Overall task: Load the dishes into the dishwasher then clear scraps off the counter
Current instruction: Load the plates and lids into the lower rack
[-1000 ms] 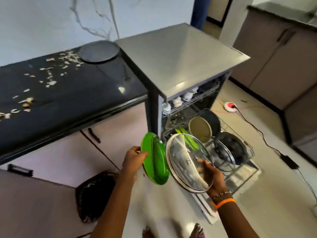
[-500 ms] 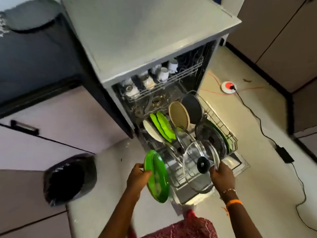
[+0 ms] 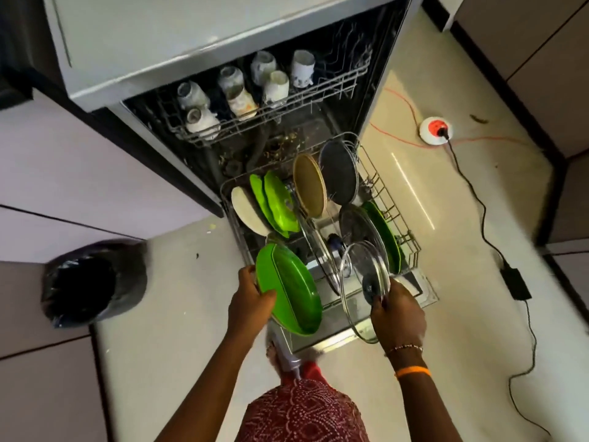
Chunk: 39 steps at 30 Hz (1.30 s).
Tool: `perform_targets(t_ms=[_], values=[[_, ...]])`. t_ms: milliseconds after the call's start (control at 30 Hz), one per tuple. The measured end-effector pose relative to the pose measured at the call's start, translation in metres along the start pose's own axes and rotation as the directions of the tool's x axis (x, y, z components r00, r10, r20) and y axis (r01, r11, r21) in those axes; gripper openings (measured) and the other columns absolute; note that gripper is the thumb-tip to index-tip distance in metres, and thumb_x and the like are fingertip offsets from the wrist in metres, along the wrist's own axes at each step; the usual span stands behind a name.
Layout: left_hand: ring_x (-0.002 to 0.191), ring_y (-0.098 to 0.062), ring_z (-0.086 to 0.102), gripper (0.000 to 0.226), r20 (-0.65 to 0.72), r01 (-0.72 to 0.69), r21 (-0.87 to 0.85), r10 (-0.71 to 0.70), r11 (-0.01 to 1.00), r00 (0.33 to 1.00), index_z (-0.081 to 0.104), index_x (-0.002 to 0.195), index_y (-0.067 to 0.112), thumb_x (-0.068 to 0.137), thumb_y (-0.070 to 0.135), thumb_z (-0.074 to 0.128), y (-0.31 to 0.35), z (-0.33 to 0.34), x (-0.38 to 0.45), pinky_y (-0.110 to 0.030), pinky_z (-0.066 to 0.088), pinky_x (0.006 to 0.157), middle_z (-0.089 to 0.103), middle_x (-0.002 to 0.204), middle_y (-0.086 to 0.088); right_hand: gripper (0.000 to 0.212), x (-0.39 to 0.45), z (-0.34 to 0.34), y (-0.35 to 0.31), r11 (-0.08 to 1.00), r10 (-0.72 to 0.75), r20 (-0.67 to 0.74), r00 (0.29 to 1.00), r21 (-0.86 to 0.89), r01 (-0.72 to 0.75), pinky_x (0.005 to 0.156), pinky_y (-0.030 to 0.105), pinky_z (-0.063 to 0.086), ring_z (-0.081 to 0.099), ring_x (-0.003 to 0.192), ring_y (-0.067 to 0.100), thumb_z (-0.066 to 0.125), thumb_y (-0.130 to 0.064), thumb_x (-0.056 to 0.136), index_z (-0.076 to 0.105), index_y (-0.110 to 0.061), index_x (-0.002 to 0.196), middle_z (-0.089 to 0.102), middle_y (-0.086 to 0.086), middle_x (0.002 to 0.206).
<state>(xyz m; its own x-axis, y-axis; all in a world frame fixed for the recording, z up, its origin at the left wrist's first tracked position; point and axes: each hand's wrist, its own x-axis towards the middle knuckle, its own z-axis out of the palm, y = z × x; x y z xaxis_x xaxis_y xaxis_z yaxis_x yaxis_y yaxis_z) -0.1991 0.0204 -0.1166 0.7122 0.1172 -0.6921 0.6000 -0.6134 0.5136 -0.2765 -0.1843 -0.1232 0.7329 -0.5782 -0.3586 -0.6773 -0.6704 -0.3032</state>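
Observation:
My left hand [image 3: 251,301] grips a green plate [image 3: 291,291] by its left rim, held on edge over the near left part of the pulled-out lower rack [image 3: 401,224]. A glass lid [image 3: 365,288] with a dark knob is in my right hand [image 3: 398,317], upright over the rack's near right side. The rack holds green plates [image 3: 275,202], a white plate [image 3: 247,212], a tan plate [image 3: 309,186], a dark plate [image 3: 339,175] and other glass lids [image 3: 358,228]. Several cups [image 3: 274,84] sit upside down in the upper rack [image 3: 255,122].
The open dishwasher door [image 3: 331,323] lies flat in front of my feet. A bin with a black liner [image 3: 92,282] stands on the floor at left. A round socket [image 3: 435,130] with an orange cord and a black cable with an adapter [image 3: 516,282] lie on the floor at right.
The view has tipped down onto the dishwasher. Both hands have carried the green plate and the glass lid lower and closer over the lower rack.

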Motion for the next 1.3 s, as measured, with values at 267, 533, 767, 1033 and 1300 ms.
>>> perform_targets(t_ms=[267,533,767,1033,1300], values=[[0.085,-0.031,0.058,0.053,-0.157,0.073,-0.103,-0.089,0.992,0.984,0.036,0.13,0.018,0.084,0.003,0.058,-0.051,-0.011,-0.002,-0.037,0.051,0.078,0.055,0.084,-0.003,0.027,-0.005,0.033,-0.014,0.967,-0.249,0.048,0.967,0.072,0.245,0.056,0.033,0.046,0.061,0.068,0.037,0.067,-0.004,0.074,0.065,-0.002,0.101,0.067,0.019,0.082],[0.085,-0.026,0.06,0.06,-0.178,0.037,-0.09,-0.052,0.995,0.983,0.038,0.13,0.021,0.079,0.005,0.065,-0.082,-0.003,0.026,-0.029,0.048,0.067,0.059,0.108,-0.004,0.046,-0.015,0.087,-0.042,0.957,-0.269,0.018,0.963,-0.112,0.269,0.055,0.039,0.05,0.064,0.077,0.04,0.069,0.0,0.067,0.061,-0.004,0.113,0.068,0.017,0.094],[0.082,-0.016,0.057,0.058,-0.223,0.012,-0.117,-0.038,0.993,0.974,0.042,0.127,0.019,0.076,0.002,0.066,-0.118,0.014,0.053,-0.015,0.035,0.051,0.055,0.122,-0.002,0.046,-0.031,0.105,-0.053,0.928,-0.352,-0.108,0.93,-0.168,0.332,0.047,0.031,0.047,0.062,0.058,0.037,0.075,0.002,0.062,0.065,-0.001,0.106,0.068,0.017,0.075],[0.066,-0.005,0.052,0.06,-0.312,-0.022,-0.243,-0.057,0.97,0.948,0.043,0.126,0.019,0.075,0.001,0.067,-0.152,0.005,0.064,-0.003,0.042,0.049,0.054,0.121,0.004,0.057,-0.051,0.149,-0.085,0.85,-0.505,0.023,0.863,-0.159,0.502,0.037,0.026,0.043,0.058,0.049,0.028,0.077,0.004,0.057,0.062,-0.004,0.111,0.065,0.012,0.081],[0.066,-0.005,0.051,0.06,-0.297,-0.005,-0.276,-0.08,0.961,0.952,0.043,0.126,0.021,0.074,0.001,0.067,-0.179,0.004,0.077,-0.001,0.04,0.05,0.053,0.124,0.004,0.049,-0.024,0.221,-0.108,0.8,-0.447,0.188,0.875,-0.353,0.485,0.051,0.03,0.034,0.064,0.072,0.039,0.061,0.003,0.073,0.052,-0.007,0.12,0.059,0.015,0.111]])
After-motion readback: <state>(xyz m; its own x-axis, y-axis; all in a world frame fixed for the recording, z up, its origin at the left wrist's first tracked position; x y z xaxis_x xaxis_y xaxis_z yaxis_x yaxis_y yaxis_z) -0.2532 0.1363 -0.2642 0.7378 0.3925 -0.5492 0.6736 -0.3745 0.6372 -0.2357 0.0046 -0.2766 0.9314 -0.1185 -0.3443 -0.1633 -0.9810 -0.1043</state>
